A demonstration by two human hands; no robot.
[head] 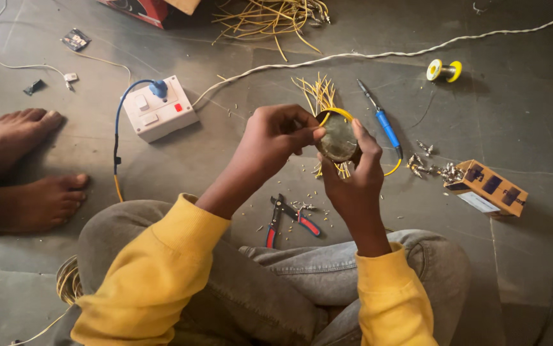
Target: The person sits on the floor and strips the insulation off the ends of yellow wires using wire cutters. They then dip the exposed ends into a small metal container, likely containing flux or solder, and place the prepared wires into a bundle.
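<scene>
1. A small round tin (pixel 338 138) with a yellow rim is gripped by the right hand (pixel 353 176): the fingers (pixel 367 138) are curled shut round its far edge and the thumb is pressed against its near side.
2. The tin's near rim is pinched by the left hand (pixel 270 138), its thumb and forefinger closed together at the edge and the other fingers folded in; whether something thin is held between them cannot be told.
3. The tin is held in the air above the grey floor (pixel 533 128), over a scatter of short yellow wire pieces (pixel 318 93).
4. Just right of the tin, a blue-handled soldering iron (pixel 382 122) is laid on the floor.
5. Below the tin, red-handled pliers (pixel 289 221) are laid beside the person's knee.
6. Left of the tin, a white switch box (pixel 158 109) with a blue plug is placed.
7. Right of the tin, a small brown cardboard box (pixel 488 188) is set beside a heap of small metal parts (pixel 433 168).
8. Up and right of the tin, well apart, a yellow solder spool (pixel 444 70) is seen.
9. Far left of the tin, another person's bare feet (pixel 33 166) are rested on the floor.
</scene>
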